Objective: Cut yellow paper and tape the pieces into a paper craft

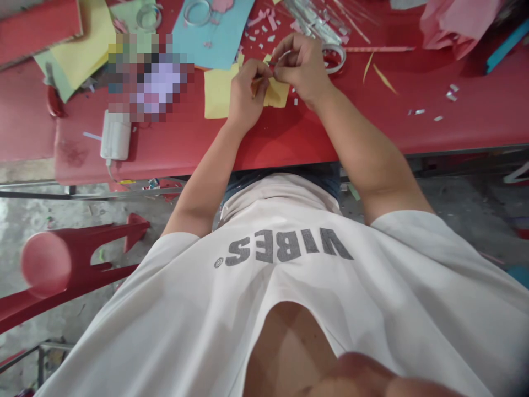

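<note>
My left hand [248, 95] is closed, fingers bent over small yellow paper near the table's front edge. Close beside it on the right, my right hand [303, 69] is pinched, its fingertips almost meeting the left ones. What sits between the fingertips is too small to make out. One yellow paper [217, 95] lies flat just left of my left hand, and another yellow piece [278, 94] shows below the fingertips. A roll of clear tape [339, 58] lies behind my right hand.
The red table [297, 138] holds blue paper [225, 33], a white power bank [116, 135] with a cable, a pencil [380, 49], pink tissue [458, 25], a blue strip [508, 47] and many paper scraps. A red stool [78, 253] stands at lower left.
</note>
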`<state>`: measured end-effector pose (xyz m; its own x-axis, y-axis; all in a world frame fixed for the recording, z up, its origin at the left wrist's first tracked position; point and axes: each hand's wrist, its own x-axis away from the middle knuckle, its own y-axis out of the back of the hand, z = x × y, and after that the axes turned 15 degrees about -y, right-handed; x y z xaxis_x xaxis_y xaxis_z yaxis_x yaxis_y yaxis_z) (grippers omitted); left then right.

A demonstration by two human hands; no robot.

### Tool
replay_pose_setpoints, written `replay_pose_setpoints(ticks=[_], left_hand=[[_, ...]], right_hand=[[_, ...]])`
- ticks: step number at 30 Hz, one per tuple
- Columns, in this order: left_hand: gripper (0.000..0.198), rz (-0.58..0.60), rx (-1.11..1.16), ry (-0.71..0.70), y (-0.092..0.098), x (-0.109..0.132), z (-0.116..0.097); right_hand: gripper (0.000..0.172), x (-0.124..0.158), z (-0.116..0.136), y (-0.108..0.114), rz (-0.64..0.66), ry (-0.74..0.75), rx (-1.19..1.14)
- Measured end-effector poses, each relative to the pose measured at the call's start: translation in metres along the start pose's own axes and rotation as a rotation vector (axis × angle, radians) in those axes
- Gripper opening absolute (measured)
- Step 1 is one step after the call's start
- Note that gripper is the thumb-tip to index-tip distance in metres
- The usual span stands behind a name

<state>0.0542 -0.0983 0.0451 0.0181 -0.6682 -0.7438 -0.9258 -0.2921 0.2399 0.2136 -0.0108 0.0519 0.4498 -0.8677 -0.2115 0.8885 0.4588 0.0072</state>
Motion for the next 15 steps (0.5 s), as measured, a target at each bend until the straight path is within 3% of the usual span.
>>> replay_pose_setpoints(ticks=[6, 15], left_hand=[[0.033, -0.057, 0.035, -0.062, -0.003, -0.001, 0.009], [0.026, -0.052, 0.023, 0.011, -0.002, -0.002, -0.008]], right_hand=[[0.035, 0.002, 0.004, -0.005, -0.008, -0.03, -0.011], [0.026, 0.004, 0.011, -0.003, 0.035, 0.038, -0.011]])
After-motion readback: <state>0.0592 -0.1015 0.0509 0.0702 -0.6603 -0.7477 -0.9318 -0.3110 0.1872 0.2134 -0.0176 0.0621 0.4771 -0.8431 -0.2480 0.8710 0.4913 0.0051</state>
